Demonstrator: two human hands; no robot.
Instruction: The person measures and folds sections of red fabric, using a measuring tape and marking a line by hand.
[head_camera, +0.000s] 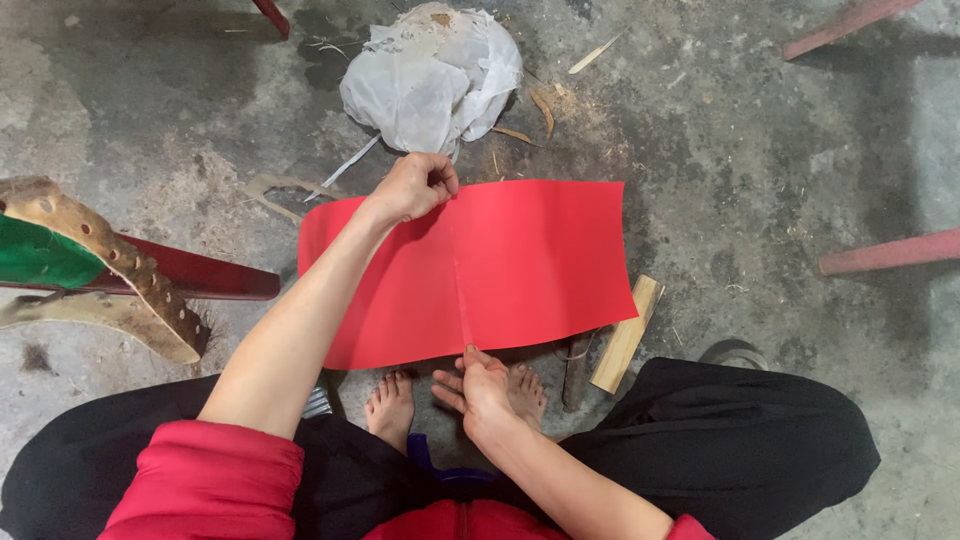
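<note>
We have a red sheet (500, 270) stretched out above the concrete floor (760, 180), just in front of our bare feet (392, 405). It hangs between our two hands and lies wide rather than deep: its long axis runs left to right across our view, while a faint crease runs the short way, from the far edge down to the near edge, roughly at the middle.

Our left hand (415, 185) is closed on the far edge at the top of that crease, fingers curled tight around the sheet. Our right hand (480, 385) pinches the near edge at the bottom of the crease, thumb and fingertips narrow on it.

We judge that we are in the middle of folding or marking the sheet along its centre line. A clean line would call for both pinches to stay in line and the sheet to stay taut.

Around it, a pale wooden block (625, 335) lies just beside the sheet's right near corner, a crumpled white bag (430, 75) sits beyond the far edge, and a worn wooden frame (120, 270) stands at our left.
</note>
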